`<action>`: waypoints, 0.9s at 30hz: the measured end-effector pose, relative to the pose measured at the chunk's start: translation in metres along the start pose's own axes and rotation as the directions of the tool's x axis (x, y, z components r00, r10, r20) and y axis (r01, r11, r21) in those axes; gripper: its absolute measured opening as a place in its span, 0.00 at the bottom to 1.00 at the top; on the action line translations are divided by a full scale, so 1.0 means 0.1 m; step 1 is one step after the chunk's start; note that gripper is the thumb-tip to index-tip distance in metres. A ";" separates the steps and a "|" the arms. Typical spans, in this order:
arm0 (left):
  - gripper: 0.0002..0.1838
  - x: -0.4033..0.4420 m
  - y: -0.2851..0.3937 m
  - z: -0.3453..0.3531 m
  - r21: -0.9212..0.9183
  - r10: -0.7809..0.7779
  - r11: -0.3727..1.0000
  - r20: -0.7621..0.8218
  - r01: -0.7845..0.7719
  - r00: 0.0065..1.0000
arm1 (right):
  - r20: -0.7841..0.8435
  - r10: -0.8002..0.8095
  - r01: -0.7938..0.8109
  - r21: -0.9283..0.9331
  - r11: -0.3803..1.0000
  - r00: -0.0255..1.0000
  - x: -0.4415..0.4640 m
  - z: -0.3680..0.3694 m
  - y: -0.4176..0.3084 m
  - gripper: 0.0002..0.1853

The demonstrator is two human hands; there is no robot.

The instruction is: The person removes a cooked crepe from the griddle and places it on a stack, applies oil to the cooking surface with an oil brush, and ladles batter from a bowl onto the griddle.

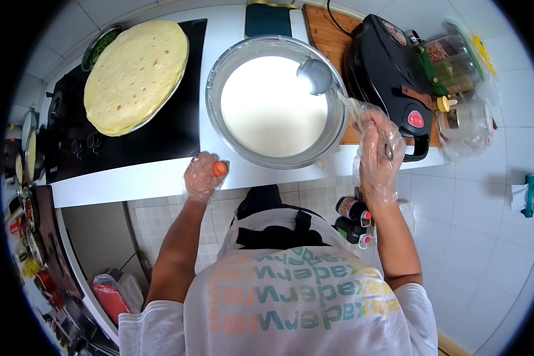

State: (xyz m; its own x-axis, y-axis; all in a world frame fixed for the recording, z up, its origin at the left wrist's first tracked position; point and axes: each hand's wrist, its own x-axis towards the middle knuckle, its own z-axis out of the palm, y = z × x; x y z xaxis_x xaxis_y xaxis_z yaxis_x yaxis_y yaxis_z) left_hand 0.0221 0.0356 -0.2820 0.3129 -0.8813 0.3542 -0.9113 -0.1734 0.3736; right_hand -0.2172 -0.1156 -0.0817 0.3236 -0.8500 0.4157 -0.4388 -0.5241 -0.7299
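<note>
In a clear plastic glove, my right hand (378, 142) is wrapped round the handle of a metal ladle (315, 77). The ladle's bowl is over the far right part of a large metal basin (279, 161) of white batter (270, 107). My left hand (202, 176), also gloved, is closed at the counter's front edge, left of the basin. From its fist pokes the round end of an orange, carrot-like object (220, 169); the rest of it is hidden.
A stack of round pancakes (137, 77) sits on the black cooktop (187, 127), with chopped greens (104, 48) behind. Right of the basin, a black electric griddle (385, 77) stands closed on a wooden board (326, 29). Jars (466, 121) stand beyond it; bottles (353, 209) are below the counter.
</note>
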 end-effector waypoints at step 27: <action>0.14 -0.02 -0.03 0.03 0.007 -0.021 1.000 0.033 0.021 0.999 | 0.356 -0.403 0.464 -0.103 0.880 0.843 0.09 0.62 -0.37 0.23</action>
State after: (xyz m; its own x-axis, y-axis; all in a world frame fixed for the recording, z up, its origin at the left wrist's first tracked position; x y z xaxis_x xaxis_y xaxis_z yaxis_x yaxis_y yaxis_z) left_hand 0.0229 0.0363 -0.2865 0.3232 -0.8915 0.3176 -0.9063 -0.1950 0.3749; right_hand -0.1463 -0.1003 -0.0843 0.7478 -0.4868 0.4515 -0.3225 -0.8607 -0.3938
